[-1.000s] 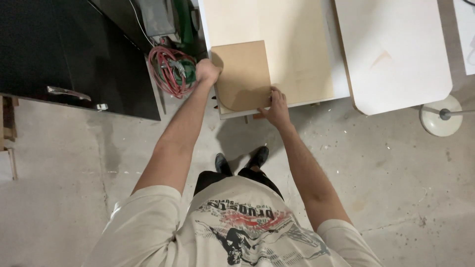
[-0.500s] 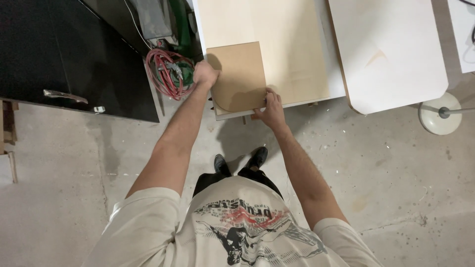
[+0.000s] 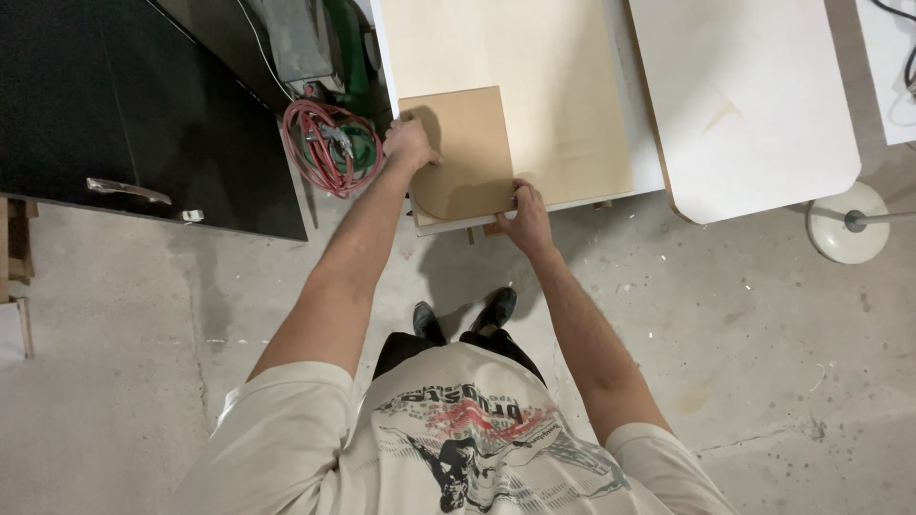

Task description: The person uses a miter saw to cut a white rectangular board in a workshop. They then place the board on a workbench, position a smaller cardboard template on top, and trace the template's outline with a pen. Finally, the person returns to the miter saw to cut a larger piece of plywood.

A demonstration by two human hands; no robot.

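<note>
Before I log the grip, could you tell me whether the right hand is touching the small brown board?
Touching. The head view shows the right hand with its fingers on the near right corner of the small brown board.

Small tan board [image 3: 466, 148] with one rounded corner, lying flat on pale plywood sheet [image 3: 544, 86], near its front edge.

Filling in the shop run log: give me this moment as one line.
left hand: on brown panel left edge | right hand: at its near right corner | panel: flat on pale sheet | red hose coil: left of bench
</note>
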